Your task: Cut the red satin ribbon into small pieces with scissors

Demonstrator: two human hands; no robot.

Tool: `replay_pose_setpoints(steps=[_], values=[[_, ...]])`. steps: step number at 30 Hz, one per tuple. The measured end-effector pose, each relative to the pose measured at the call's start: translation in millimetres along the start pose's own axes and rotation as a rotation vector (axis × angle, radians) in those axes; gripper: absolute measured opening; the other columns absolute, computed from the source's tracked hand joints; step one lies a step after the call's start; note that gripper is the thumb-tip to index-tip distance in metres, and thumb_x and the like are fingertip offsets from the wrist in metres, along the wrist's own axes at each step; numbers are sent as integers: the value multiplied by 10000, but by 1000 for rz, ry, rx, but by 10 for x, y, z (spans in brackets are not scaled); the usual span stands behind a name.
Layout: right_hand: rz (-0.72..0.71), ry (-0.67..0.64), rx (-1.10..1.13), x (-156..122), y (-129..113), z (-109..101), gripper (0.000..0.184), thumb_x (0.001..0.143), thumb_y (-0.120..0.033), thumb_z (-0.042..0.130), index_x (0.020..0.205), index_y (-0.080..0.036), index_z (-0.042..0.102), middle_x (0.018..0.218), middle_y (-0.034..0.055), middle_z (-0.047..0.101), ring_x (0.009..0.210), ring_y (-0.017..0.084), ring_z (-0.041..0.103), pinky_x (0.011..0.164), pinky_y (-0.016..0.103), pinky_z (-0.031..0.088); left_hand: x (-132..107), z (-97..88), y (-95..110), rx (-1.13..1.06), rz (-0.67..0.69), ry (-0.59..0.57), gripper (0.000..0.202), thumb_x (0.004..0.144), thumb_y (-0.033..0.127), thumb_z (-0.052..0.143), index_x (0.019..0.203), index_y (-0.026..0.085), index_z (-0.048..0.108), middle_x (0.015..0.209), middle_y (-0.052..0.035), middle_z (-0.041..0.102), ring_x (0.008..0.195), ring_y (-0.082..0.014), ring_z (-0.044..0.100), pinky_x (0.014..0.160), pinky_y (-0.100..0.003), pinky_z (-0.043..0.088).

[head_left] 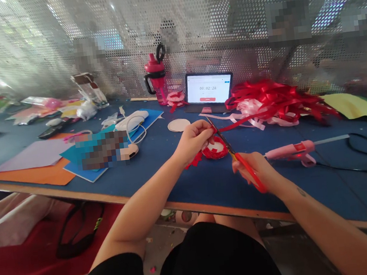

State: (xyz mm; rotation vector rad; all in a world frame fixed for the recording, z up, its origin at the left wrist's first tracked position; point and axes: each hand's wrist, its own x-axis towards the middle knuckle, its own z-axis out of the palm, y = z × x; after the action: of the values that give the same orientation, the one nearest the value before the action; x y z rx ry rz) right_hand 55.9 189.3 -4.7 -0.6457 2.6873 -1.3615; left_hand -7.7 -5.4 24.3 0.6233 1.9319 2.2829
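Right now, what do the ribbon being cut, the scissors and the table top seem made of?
Red ribbon: glossy sheen, holds loose curls, likely satin or plastic film. Scissors: dark blades look metal; shiny red handles probably plastic. Table top: matte blue covering, perhaps felt or mat; unclear.
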Motion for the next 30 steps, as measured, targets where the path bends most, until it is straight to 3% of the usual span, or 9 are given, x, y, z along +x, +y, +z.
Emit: replay_pose_setpoints(steps=[8,14,19,22,25,30], values=[[-69,-9,138,-25,90,6,582,931,-634,238,927,-152,563,513,-17,492,466,136,511,486,252,414,-10,8,17,-85,1,-43,92,791,106,451,813,131,538,633,5,607,438,-23,452,449,-152,326],[-115,-2,82,-40,88,-20,609,901,-675,268,977,-156,577,599,7,518,521,150,533,487,256,410,4,11,-14,-56,39,-13,70,841,172,516,844,120,562,720,-25,634,520,-45,553,487,-167,380],[-179,33,6,-45,74,-13,614,895,-689,249,984,-166,558,730,57,573,624,178,573,563,290,450,-4,4,-18,-47,74,-9,151,827,286,593,840,137,569,654,-8,622,484,-58,540,466,-180,384],[-245,47,-104,-42,53,-12,628,883,-707,237,1020,-165,522,821,88,593,701,202,589,641,325,464,-6,5,0,-33,90,27,158,832,313,587,847,157,562,541,40,537,404,-36,431,401,-167,308],[-206,36,-196,-21,40,-24,704,836,-772,193,1004,-169,515,709,58,571,617,202,567,576,312,433,-5,4,11,-2,98,59,129,853,295,556,860,167,561,491,69,446,384,-25,341,377,-157,247],[-57,22,-275,23,52,-49,654,840,-758,224,936,-189,533,666,41,575,572,196,575,552,286,411,-9,8,-1,-20,112,37,136,859,288,559,819,164,523,555,52,518,417,-16,380,415,-146,293]])
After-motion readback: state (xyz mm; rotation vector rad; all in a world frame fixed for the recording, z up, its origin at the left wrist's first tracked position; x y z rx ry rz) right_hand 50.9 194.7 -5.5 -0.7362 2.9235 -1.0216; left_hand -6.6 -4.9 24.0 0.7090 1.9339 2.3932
